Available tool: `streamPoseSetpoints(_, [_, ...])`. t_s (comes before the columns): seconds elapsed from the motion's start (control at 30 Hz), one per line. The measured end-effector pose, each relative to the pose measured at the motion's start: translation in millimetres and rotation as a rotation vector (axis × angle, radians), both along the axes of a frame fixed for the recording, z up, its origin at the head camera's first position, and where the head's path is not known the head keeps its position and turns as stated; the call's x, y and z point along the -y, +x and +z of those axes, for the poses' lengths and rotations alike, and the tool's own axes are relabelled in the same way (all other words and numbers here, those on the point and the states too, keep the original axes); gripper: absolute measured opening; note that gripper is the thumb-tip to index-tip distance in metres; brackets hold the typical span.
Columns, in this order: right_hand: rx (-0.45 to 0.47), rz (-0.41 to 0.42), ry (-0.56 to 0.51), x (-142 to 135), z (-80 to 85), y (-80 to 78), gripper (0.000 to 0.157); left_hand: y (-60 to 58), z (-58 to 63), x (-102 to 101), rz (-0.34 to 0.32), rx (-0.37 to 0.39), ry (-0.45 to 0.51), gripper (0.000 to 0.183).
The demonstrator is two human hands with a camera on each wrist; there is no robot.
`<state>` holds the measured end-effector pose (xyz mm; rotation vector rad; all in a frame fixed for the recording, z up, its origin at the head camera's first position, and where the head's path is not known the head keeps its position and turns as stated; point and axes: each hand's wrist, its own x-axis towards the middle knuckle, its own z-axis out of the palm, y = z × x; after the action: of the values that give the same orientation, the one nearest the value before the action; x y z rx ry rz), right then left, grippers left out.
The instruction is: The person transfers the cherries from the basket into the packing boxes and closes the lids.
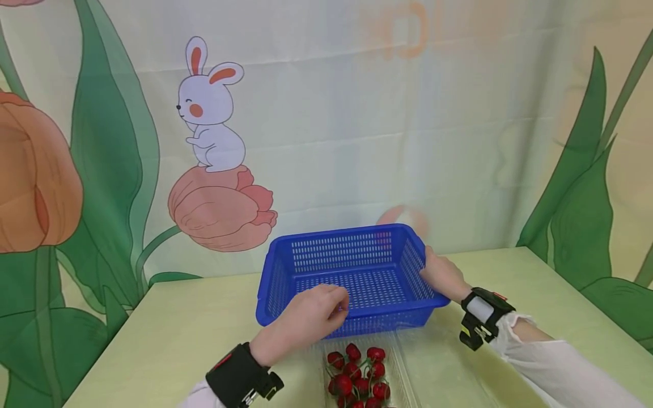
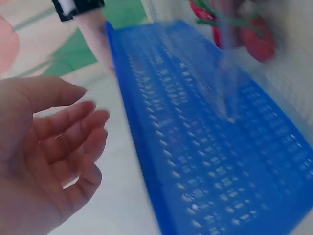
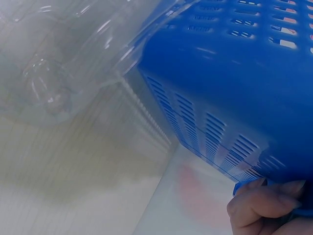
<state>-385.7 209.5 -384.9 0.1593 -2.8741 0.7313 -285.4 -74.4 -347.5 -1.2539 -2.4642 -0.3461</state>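
A blue perforated plastic basket [image 1: 342, 252] stands toward the back of the table. My right hand [image 1: 442, 276] grips its right end, fingers [image 3: 264, 203] curled over the rim in the right wrist view. My left hand [image 1: 316, 311] hovers over the near side of the basket, fingers loosely bent and holding nothing. The left wrist view shows that palm [image 2: 54, 152] beside the basket's rim with a gap between. In front of the basket lies a clear plastic box [image 1: 406, 381] with several red, green-stemmed cherries [image 1: 352, 371]; its near part runs out of frame.
The box's clear lid [image 1: 439, 362] spreads open to the right, also seen as clear plastic [image 3: 54, 73] in the right wrist view. A pale yellow table [image 1: 189, 334] carries everything. Behind it hangs a printed curtain [image 1: 316, 113] with a rabbit and tulips.
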Motion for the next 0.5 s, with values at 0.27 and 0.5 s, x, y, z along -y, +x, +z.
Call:
streamPoseSetpoints(0.27, [-0.015,-0.002,0.006,-1,-1.1,-0.9,0.051,-18.6,-10.7,6,0.098,0.159,-0.062,0.021])
streamPoseSetpoints(0.5, [-0.014,-0.004,0.022,0,-0.8,-1.3,0.051,-26.8,-19.6,10,0.108,0.443,-0.095,0.042])
